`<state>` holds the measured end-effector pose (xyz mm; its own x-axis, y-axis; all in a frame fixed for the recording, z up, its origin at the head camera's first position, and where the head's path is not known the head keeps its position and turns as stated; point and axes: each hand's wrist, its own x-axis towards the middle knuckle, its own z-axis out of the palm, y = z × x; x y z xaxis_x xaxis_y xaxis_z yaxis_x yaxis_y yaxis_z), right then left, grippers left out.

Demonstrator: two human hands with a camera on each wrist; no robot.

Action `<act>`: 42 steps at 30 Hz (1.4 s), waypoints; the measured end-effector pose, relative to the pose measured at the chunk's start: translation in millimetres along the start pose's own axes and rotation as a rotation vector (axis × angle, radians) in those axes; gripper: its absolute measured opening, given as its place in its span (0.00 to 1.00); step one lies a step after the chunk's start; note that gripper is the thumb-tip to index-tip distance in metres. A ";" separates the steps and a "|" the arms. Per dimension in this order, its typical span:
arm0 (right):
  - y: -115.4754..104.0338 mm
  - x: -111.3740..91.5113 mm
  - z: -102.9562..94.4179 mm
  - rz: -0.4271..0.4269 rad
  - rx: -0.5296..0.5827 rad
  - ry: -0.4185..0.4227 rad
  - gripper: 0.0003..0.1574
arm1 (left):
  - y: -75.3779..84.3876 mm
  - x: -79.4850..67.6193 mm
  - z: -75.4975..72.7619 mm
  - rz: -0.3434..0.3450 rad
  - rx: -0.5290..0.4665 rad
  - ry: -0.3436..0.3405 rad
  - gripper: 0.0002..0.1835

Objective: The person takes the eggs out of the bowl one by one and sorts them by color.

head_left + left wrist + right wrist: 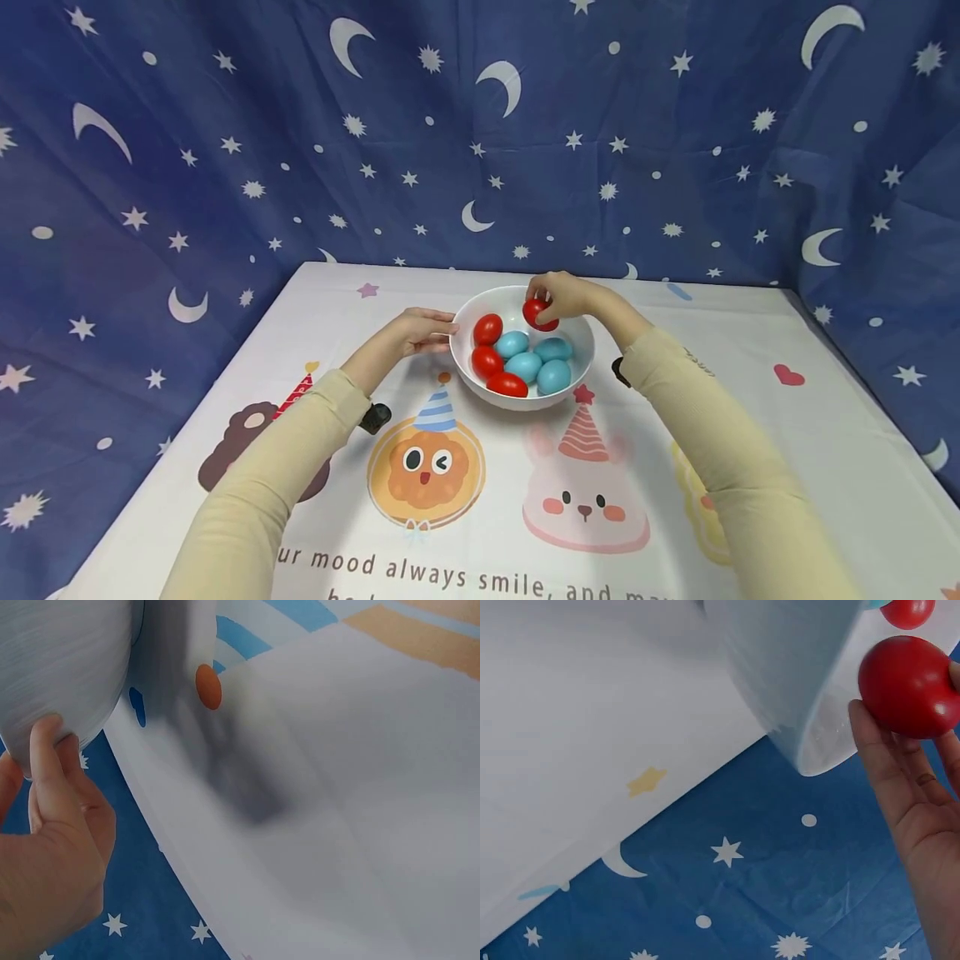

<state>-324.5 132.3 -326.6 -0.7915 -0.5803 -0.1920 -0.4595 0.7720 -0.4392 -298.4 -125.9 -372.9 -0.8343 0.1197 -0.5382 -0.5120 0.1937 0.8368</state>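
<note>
A white bowl (pixel 467 385) stands on the table with 3 red eggs (pixel 487 362) on its left side and several light-blue eggs (pixel 554 377) at the middle and right. My left hand (pixel 420 331) grips the bowl's left rim; in the left wrist view its fingers (pixel 51 776) press on the outer wall. Over the far right part of the bowl, my right hand (pixel 567 296) pinches another red egg (pixel 907 686) between thumb and fingers. That egg sits at rim height, above the blue ones.
A white tablecloth (pixel 780 467) printed with cartoon faces and lettering covers the table. Behind it hangs a dark blue curtain (pixel 420 167) with white moons and stars. Dark wrist devices show near both cuffs, the left one (pixel 376 418) close to the cloth.
</note>
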 end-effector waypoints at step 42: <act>36.2 -97.8 16.8 0.170 0.449 0.447 0.26 | -2.4 -1.5 1.7 0.045 0.043 0.000 0.26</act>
<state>-256.9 212.6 -338.5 -0.9740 -0.2211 0.0499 -0.1769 0.6039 -0.7772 -295.5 -124.9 -374.3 -0.8561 0.1288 -0.5005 -0.4651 0.2302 0.8548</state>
